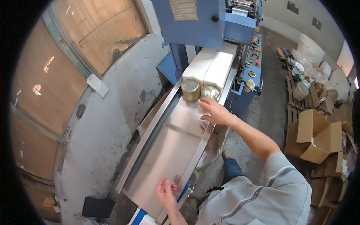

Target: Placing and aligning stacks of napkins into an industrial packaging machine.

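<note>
Two long white stacks of folded paper [219, 69] lie side by side on a sloping metal chute [165, 150]. Against their near ends stand two shiny brass-coloured cylinders, a left one [191, 90] and a right one [210, 92]. My right hand [215, 112] is just below the right cylinder, fingers spread and empty; whether a fingertip touches the metal, I cannot tell. Lower down, my left hand [166, 190] hovers over the chute's near end by its right rim, its fingers loosely curled and slightly apart, with nothing visible in them.
The chute leads up to a blue machine [191, 26] with a control panel [255, 58] on its right. A scarred white wall [101, 123] runs along the left. Open cardboard boxes [315, 135], buckets [301, 91] and rolls line the right side. A dark flat panel [98, 207] sits lower left.
</note>
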A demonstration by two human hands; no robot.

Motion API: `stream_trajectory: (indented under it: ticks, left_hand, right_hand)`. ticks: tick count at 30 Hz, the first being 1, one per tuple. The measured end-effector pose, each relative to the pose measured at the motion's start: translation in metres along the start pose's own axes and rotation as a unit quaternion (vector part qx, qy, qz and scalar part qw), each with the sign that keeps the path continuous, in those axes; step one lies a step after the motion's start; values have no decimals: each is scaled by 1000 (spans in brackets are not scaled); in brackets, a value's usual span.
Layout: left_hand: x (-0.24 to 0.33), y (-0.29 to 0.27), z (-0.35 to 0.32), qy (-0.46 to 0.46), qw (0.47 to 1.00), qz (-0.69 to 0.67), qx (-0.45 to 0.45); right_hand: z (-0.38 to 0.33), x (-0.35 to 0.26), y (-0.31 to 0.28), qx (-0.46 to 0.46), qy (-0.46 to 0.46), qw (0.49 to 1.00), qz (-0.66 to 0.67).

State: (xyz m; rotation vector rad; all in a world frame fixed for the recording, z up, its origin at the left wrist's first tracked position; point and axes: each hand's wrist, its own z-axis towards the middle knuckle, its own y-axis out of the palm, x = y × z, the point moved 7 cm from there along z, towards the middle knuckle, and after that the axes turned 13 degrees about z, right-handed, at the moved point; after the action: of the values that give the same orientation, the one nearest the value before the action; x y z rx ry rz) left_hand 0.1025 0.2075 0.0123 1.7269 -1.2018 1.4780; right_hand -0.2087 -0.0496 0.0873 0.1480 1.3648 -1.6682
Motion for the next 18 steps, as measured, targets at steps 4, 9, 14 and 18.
stream_trajectory:
  ticks: [4,9,14,18]
  left_hand:
    - [9,130,21,-37,999,-4,-22]
    - [27,226,60,-78,997,-24,0]
    - [35,286,122,-98,994,-34,33]
    - [41,353,198,-96,989,-85,-79]
  right_hand:
    - [53,95,-19,-131,-20,984,-121]
    - [70,136,-32,-162,-97,976,-106]
    - [59,124,-69,-124,-125,984,-24]
    - [35,112,-169,-40,-58,969,237]
